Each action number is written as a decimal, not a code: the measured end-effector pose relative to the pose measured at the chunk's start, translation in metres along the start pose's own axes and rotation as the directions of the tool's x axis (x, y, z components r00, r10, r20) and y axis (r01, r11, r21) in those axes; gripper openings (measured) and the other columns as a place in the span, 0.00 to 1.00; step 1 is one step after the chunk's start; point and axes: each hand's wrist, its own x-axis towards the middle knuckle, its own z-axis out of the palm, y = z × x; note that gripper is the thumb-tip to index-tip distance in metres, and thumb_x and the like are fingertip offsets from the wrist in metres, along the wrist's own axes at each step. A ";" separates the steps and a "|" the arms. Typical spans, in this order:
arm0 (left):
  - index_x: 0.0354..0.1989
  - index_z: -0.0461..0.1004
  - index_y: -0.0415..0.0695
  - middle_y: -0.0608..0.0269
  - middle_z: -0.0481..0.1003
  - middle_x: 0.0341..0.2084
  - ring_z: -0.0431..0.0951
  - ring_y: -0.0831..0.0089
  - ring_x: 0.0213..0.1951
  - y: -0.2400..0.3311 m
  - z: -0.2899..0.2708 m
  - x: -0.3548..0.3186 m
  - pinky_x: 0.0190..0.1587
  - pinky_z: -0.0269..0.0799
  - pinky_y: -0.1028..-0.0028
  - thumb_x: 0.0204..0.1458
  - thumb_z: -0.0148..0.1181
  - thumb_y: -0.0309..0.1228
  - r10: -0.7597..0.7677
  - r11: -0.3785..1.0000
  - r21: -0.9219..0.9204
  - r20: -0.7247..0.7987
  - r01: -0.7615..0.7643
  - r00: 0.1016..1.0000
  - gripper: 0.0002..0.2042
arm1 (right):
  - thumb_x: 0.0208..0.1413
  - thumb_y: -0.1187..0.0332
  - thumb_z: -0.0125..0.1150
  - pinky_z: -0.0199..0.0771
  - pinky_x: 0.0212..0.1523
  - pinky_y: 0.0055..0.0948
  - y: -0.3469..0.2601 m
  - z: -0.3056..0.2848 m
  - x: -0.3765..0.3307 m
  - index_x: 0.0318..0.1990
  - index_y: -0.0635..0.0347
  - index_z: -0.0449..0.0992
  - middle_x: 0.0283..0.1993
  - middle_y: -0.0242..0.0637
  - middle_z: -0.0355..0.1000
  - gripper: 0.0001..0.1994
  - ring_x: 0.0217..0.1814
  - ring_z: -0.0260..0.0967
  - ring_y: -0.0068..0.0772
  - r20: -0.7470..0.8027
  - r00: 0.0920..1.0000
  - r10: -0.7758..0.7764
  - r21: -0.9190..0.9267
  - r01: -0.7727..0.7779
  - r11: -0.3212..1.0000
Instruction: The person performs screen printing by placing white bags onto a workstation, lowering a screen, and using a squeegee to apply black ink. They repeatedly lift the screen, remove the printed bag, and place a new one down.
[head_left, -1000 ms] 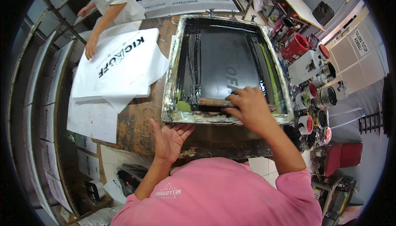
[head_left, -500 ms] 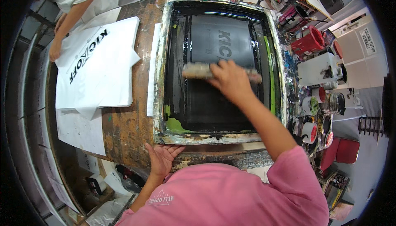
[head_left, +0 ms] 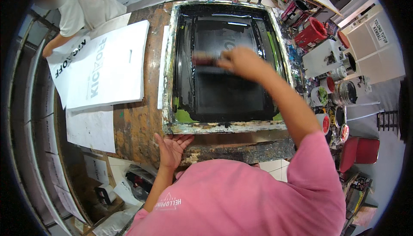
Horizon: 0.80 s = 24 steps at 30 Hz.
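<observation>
My right hand (head_left: 245, 63), blurred by motion, is wrapped round a squeegee (head_left: 203, 59) inside a screen-printing frame (head_left: 223, 128). The squeegee's left end shows; the hand hides much of the rest. Black ink (head_left: 232, 100) covers most of the mesh, and part of a dark printed design shows beyond the squeegee. Below the frame's near left corner, my left hand (head_left: 173, 150) is palm up with fingers stretched out and thumb apart. Its fingertips meet the frame's near edge; whether they bear its weight I cannot tell.
Left of the frame lies a stack of white printed bags (head_left: 116, 72) on the stained wooden table (head_left: 137, 128). Another person's hand (head_left: 48, 51) holds a bag at the stack's left. Ink tubs (head_left: 320, 96) and a red bucket (head_left: 310, 32) crowd the right side.
My right hand and the squeegee have moved slightly farther from me along the screen. The other person has drawn the top bag leftward off the stack. My left hand keeps its pose.
</observation>
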 end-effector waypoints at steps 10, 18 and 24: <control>0.66 0.65 0.38 0.36 0.68 0.63 0.64 0.38 0.68 0.073 0.048 -0.018 0.71 0.56 0.44 0.57 0.42 0.73 0.318 0.944 -0.132 0.606 -0.302 0.729 0.47 | 0.54 0.54 0.68 0.64 0.55 0.51 -0.134 -0.040 -0.151 0.46 0.55 0.75 0.40 0.40 0.70 0.19 0.48 0.69 0.44 -0.512 0.852 -0.105 -0.343 -0.091 0.935; 0.76 0.55 0.45 0.37 0.52 0.73 0.44 0.40 0.76 0.051 0.071 0.043 0.72 0.26 0.32 0.56 0.42 0.73 0.421 -0.441 0.821 0.546 -0.363 0.724 0.49 | 0.56 0.50 0.60 0.61 0.46 0.48 -0.131 -0.131 -0.093 0.33 0.58 0.79 0.31 0.39 0.76 0.18 0.38 0.74 0.44 -0.733 0.620 -0.280 -0.451 -0.135 0.882; 0.75 0.54 0.42 0.41 0.49 0.75 0.36 0.48 0.78 0.014 0.046 0.053 0.67 0.13 0.28 0.55 0.38 0.75 0.359 -0.662 0.739 0.457 -0.123 0.814 0.52 | 0.59 0.53 0.58 0.65 0.52 0.41 -0.135 -0.167 -0.079 0.46 0.59 0.80 0.40 0.48 0.79 0.19 0.44 0.74 0.52 -0.698 0.671 -0.249 -0.459 -0.153 0.875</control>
